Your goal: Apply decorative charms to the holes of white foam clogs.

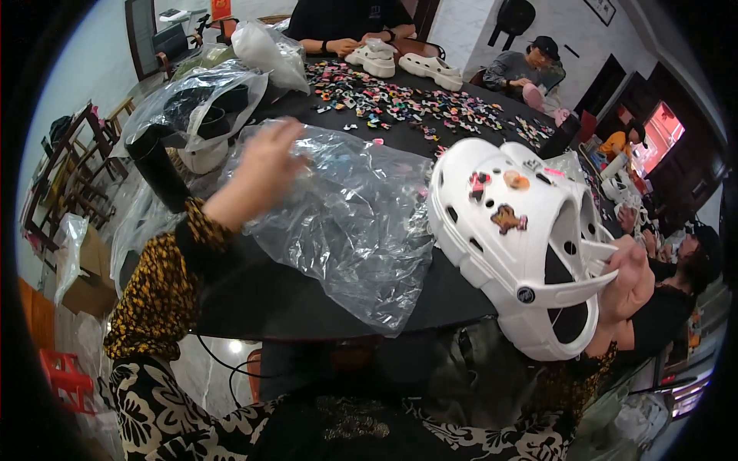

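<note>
My right hand (629, 280) grips a pair of white clogs (503, 265) by their heel straps and holds them up at the right, over the table's near edge. The front clog carries several small charms (509, 220) on its holed upper; a second clog shows partly behind it. My left hand (265, 173), blurred by motion, hovers at the left over a clear plastic bag (350, 230). Its fingers look apart, with nothing visible in them. The crinkled bag lies flat on the black table (254, 296).
Many colourful shoe charms (400, 100) are scattered across the far table. A dark cylinder (157, 169) and bagged clogs (204, 131) stand at the left. Opposite, a person (350, 31) handles white clogs (374, 59); another white clog (430, 71) lies beside them. More people sit at the right.
</note>
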The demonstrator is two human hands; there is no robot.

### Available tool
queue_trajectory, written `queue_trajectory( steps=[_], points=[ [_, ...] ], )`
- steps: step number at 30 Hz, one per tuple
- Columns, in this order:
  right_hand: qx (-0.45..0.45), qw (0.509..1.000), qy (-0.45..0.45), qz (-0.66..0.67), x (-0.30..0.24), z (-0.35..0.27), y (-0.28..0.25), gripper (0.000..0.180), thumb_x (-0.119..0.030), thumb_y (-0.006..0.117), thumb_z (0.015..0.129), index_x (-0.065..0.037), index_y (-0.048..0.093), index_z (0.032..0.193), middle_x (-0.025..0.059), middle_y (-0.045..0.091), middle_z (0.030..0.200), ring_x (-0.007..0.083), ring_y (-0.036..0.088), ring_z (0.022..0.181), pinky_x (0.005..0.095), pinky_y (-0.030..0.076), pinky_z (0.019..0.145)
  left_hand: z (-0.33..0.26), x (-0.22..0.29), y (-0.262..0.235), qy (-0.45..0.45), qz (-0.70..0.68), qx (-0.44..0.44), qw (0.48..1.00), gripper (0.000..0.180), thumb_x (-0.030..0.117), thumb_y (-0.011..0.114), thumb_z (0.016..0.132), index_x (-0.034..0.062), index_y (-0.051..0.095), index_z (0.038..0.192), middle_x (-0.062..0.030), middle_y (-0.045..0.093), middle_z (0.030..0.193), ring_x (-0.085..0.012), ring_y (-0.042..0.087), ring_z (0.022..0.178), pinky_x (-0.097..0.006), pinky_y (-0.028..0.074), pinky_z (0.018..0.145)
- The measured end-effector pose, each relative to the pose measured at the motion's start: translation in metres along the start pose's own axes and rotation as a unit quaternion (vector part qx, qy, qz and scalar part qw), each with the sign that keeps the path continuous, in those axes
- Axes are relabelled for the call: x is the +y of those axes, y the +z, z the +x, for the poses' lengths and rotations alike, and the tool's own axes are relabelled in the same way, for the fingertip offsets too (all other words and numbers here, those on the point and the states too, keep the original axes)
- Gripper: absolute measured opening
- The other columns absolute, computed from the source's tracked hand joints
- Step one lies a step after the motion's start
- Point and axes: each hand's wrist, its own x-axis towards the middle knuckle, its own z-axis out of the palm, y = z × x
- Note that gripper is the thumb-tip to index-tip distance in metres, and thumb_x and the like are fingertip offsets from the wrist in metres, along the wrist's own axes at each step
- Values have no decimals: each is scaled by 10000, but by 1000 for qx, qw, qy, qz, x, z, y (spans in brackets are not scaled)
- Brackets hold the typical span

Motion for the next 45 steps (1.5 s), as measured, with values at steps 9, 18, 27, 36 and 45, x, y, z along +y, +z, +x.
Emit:
queue_trajectory(
  steps=[9, 18, 27, 36, 45],
  points=[
    [22, 987, -33, 157, 9, 37, 107, 408, -316, 621, 913, 54, 555, 1071, 19, 549, 709, 79, 509, 605, 213, 399, 555, -62, 64, 32, 192, 1, -235, 953, 460, 347, 617, 852, 87, 536, 1223, -172, 491, 1269, -347, 447, 1199, -465, 385, 974],
    [-52, 996, -76, -23, 8, 4, 215, 302, -137, 622, 883, -26, 518, 622, 142, 497, 541, 318, 491, 469, 394, 356, 452, -93, 45, -27, 5, -223, -236, 946, 383, 178, 590, 902, -65, 509, 1187, -225, 554, 1167, -347, 555, 1072, -395, 453, 898],
    [-227, 970, 83, 33, -21, -32, 242, 412, -297, 550, 941, -11, 518, 647, 162, 514, 578, 355, 520, 511, 414, 387, 471, -87, 47, -39, -346, -538, -291, 712, 661, 332, 453, 992, -53, 153, 1439, -206, 524, 1235, -217, 624, 941, -309, 534, 742],
    [-296, 897, 208, 255, -44, -29, 247, 346, -307, 529, 953, 23, 595, 1032, 197, 630, 873, 320, 613, 730, 364, 479, 663, -55, 25, -44, -383, -546, -173, 725, 661, 415, 507, 956, -34, 314, 1400, -131, 534, 1248, -161, 584, 973, -292, 491, 778],
    [-283, 944, -114, 126, -64, -40, 228, 355, -218, 614, 867, 10, 559, 1134, 184, 608, 1033, 329, 581, 945, 406, 446, 836, -52, -8, -49, -283, -357, -55, 888, 468, 238, 522, 961, -60, 445, 1313, -151, 539, 1275, -189, 501, 1177, -293, 386, 983]
  ],
)
